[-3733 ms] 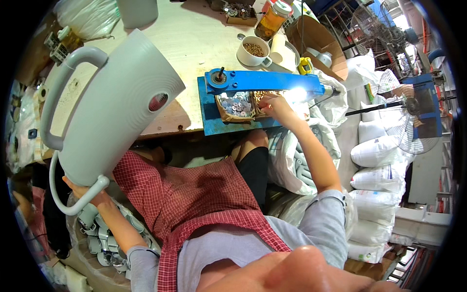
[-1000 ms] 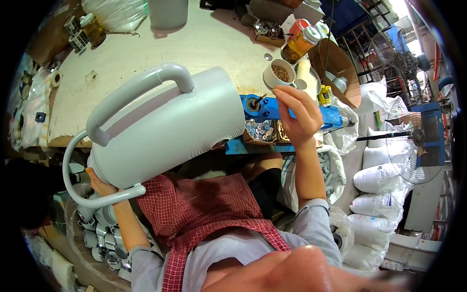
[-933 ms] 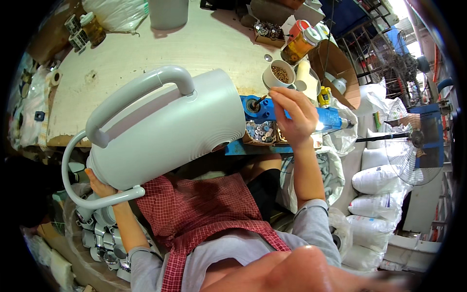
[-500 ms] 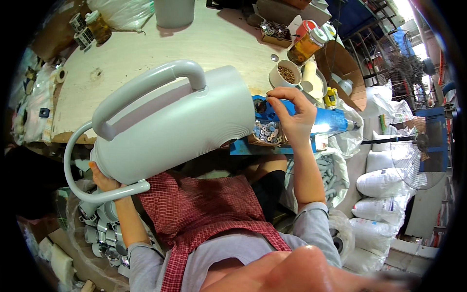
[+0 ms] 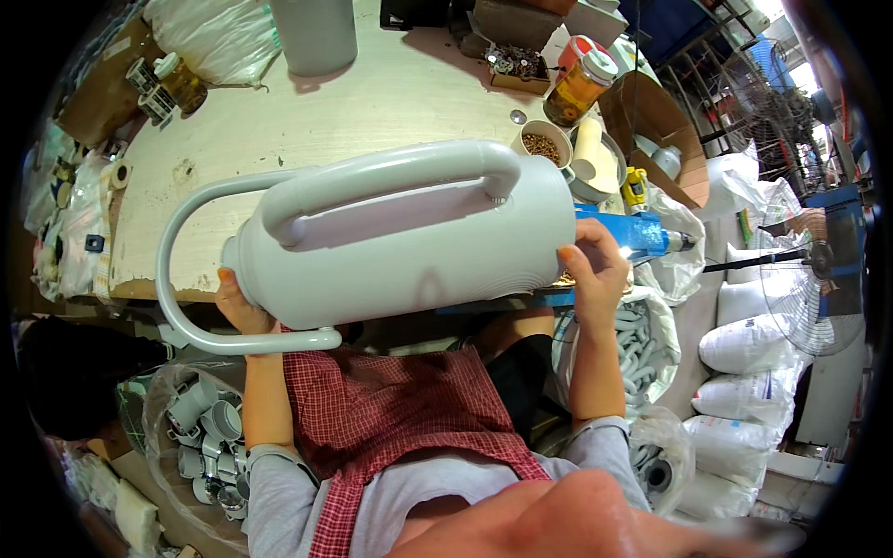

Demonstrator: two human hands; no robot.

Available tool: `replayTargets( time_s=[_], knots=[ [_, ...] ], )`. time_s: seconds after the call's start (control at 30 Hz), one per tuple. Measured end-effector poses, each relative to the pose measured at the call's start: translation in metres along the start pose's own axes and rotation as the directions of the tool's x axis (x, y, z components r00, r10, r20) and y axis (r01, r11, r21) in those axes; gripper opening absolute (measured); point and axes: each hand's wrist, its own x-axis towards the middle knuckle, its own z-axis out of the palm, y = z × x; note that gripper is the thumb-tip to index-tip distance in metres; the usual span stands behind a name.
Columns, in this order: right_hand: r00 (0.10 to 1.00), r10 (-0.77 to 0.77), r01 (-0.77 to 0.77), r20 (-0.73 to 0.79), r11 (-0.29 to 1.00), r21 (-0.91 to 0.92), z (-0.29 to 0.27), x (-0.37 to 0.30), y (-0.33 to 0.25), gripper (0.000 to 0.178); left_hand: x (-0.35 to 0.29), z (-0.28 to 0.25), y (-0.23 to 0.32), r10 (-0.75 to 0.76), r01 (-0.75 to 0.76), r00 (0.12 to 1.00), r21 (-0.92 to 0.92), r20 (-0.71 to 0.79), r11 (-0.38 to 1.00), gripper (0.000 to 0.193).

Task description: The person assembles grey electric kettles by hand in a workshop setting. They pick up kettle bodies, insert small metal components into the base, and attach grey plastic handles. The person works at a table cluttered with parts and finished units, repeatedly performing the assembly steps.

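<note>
A large pale grey thermos jug body (image 5: 419, 246) lies on its side across the front edge of the table. It has a thick side handle (image 5: 400, 177) on top and a hooped carrying handle (image 5: 167, 251) at its narrow left end. My left hand (image 5: 244, 305) grips that neck end from below, inside the hoop. At the wide right end, my right hand (image 5: 600, 268) is closed at the rim, its thumb against the edge and its fingertips partly hidden. Just beyond the right hand is a blue machine (image 5: 633, 231), mostly covered by the jug.
A cup of small brass parts (image 5: 542, 144), an amber jar (image 5: 581, 88) and a box of metal parts (image 5: 519, 67) stand at the back right. Bags of grey handles (image 5: 637, 349) and metal-banded grey parts (image 5: 209, 437) flank my lap. A fan (image 5: 800, 279) stands far right.
The jug has shifted right and turned more level, its hoop handle swinging with it. My right hand has moved from a pinch over the blue machine to the jug's wide end.
</note>
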Motion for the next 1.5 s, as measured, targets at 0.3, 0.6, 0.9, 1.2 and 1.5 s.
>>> replayTargets(
  time_s=[0.3, 0.6, 0.9, 1.2, 1.5],
  knots=[
    [1.000, 0.009, -0.009, 0.025, 1.000, -0.001, -0.006, 0.000, 0.005, 0.015, 0.002, -0.008, -0.021, -0.042, 0.036, 0.994, 0.063, 0.101, 0.997, 0.062],
    [0.989, -0.010, 0.076, 0.145, 0.886, -0.458, -0.010, 0.009, -0.019, 0.026, 0.003, -0.031, -0.042, -0.049, 0.019, 0.989, 0.212, 0.140, 0.977, 0.058],
    [0.932, -0.081, 0.159, 0.354, 0.967, -0.199, 0.063, 0.072, -0.028, 0.040, 0.000, -0.019, -0.031, -0.004, 0.006, 1.000, 0.192, -0.011, 0.981, 0.055],
    [0.889, 0.073, -0.101, 0.451, 0.994, 0.038, 0.052, 0.078, -0.020, 0.045, -0.006, -0.002, -0.020, -0.023, 0.024, 1.000, 0.155, -0.009, 0.988, 0.053],
    [0.875, 0.028, 0.007, 0.483, 0.998, -0.070, 0.051, 0.074, -0.026, 0.046, 0.004, -0.018, -0.020, -0.074, 0.057, 0.995, 0.234, 0.065, 0.971, 0.052]
  ],
)
